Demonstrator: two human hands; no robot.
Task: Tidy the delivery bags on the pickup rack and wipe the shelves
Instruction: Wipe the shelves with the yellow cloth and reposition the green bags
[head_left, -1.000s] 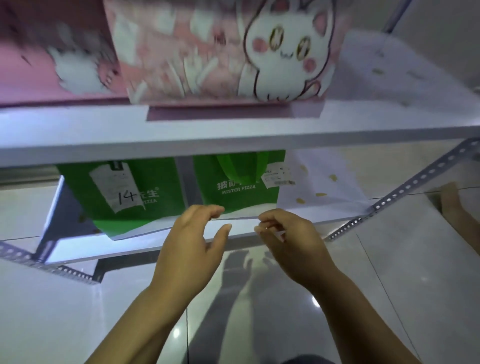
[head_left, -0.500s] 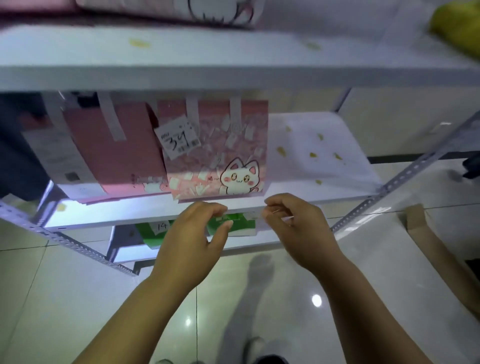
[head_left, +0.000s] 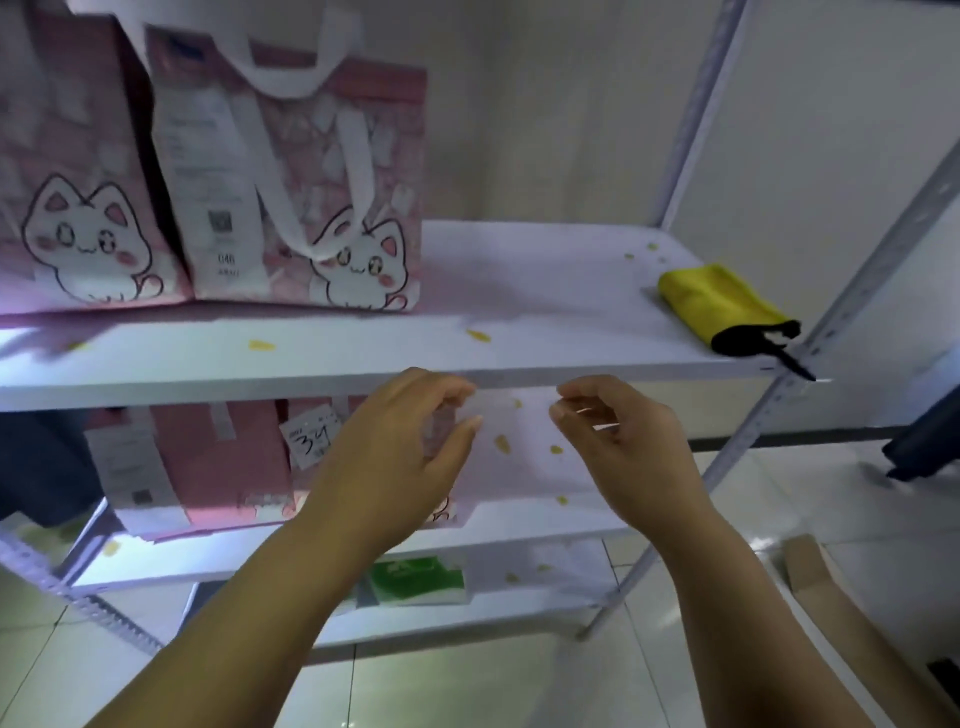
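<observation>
— Where are the delivery bags found?
— Two pink cat bags (head_left: 322, 197) are stood at the left of the upper shelf (head_left: 545, 291). A pink bag tagged 34 (head_left: 218, 457) is kept on the middle shelf (head_left: 524, 467), and a green bag (head_left: 415, 577) sits lower down.
— And the cloth?
— A yellow cloth (head_left: 722, 296) is laid at the upper shelf's right end, and yellow specks (head_left: 478, 335) are scattered about.
— The grips?
— The left grip (head_left: 400, 452) is held wide and loosely curled, on nothing. The right grip (head_left: 623, 452) is narrowed, but whether anything is pinched cannot be told.
</observation>
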